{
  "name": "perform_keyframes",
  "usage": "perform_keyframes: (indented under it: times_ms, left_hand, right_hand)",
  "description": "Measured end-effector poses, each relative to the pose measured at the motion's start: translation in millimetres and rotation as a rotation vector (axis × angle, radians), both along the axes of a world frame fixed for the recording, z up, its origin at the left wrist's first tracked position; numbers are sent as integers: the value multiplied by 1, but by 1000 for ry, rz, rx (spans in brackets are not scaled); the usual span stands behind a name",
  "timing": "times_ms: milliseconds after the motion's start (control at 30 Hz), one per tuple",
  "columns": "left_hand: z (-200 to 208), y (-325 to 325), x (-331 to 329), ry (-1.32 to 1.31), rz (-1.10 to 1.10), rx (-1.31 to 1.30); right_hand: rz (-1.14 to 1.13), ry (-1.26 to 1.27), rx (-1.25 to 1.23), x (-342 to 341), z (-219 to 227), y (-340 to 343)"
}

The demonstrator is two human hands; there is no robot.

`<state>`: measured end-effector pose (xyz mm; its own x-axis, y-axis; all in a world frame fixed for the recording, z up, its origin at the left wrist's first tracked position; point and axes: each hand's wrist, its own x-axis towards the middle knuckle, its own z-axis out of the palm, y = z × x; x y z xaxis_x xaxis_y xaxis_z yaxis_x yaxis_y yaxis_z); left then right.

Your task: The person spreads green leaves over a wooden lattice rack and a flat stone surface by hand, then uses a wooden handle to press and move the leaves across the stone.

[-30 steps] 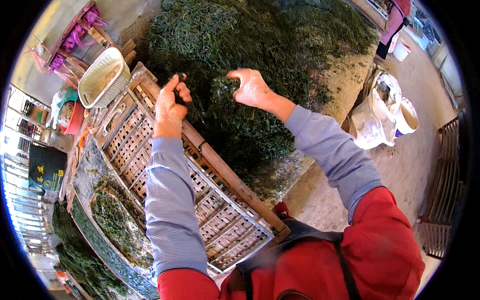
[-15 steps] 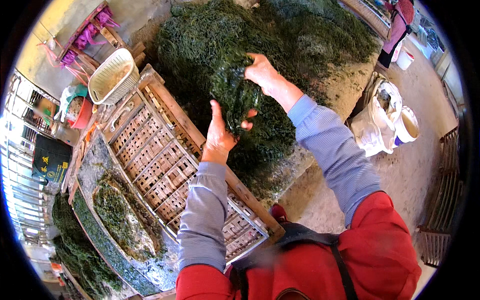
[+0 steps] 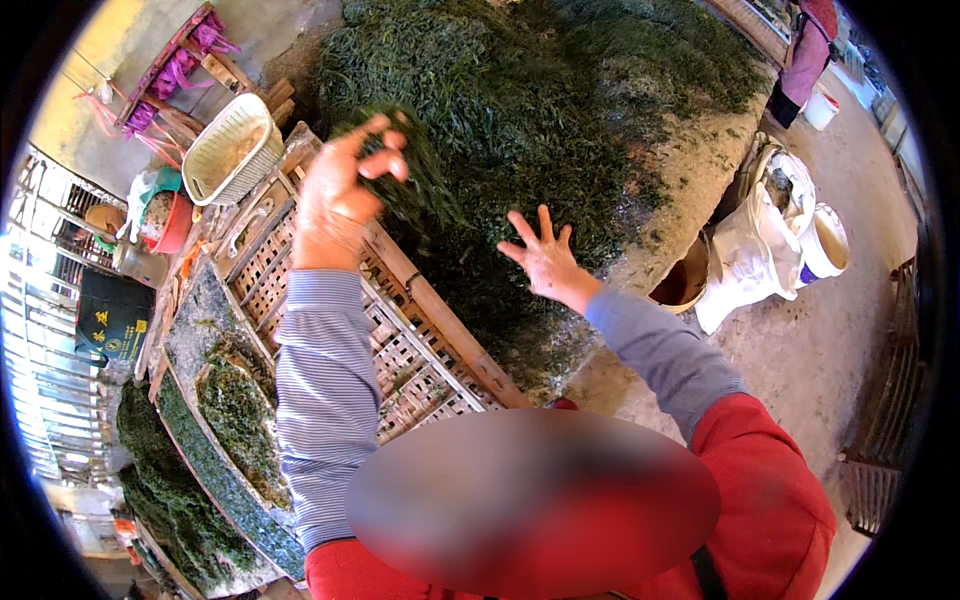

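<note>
A large heap of dark green seaweed (image 3: 560, 110) covers the pale stone slab ahead of me. My left hand (image 3: 345, 190) is raised over the heap's left side, near the wooden rack, its fingers curled at a clump of seaweed (image 3: 425, 175). The strands trail to its right and are smeared by motion, so the grip is only partly visible. Over the near right part of the heap, my right hand (image 3: 545, 258) is open, fingers spread, with nothing in it. Whether its fingertips touch the seaweed I cannot tell.
The woven slatted rack (image 3: 262, 285) lies left of the heap. A pale plastic basket (image 3: 235, 150) and a red bowl (image 3: 172, 225) sit beyond it. At right stand a white sack (image 3: 755, 245), a white bucket (image 3: 825, 245) and a brown tub (image 3: 685, 275). Another person (image 3: 805, 60) is far right.
My hands have parted from the shared clump. The left has swung up and left with blurred seaweed at its fingers; the right has let go, dropped lower and spread its fingers.
</note>
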<state>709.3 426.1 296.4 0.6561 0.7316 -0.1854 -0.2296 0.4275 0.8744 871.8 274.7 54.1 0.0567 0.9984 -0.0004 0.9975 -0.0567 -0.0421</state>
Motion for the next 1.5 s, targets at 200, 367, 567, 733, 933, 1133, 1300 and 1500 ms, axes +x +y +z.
perform_keyframes:
  times_ms: [200, 367, 567, 733, 933, 1133, 1300, 1500]
  left_hand:
    - [13, 3, -9, 72, 241, 77]
    - [-40, 25, -42, -234, 77, -178]
    - [-45, 23, -10, -155, 246, -114]
    - [-60, 23, 16, -157, 185, 12]
    - [-100, -52, 37, -371, -224, -255]
    - [-137, -63, 23, 8, -100, -344]
    - [-120, -49, 17, 99, -129, -381]
    - [-71, -49, -8, -63, -191, -407]
  right_hand:
    - [-173, 247, 118, 50, -6, 64]
    - [-30, 438, 414, 46, 91, 52]
    - [161, 610, 737, 36, 191, 38]
    - [202, 986, 605, 19, 268, 47]
    - [1, 1157, 599, 30, 244, 78]
    - [-161, 990, 84, 62, 145, 79]
    - [-190, 355, 261, 85, 80, 45]
    - [27, 1692, -28, 2, 76, -14]
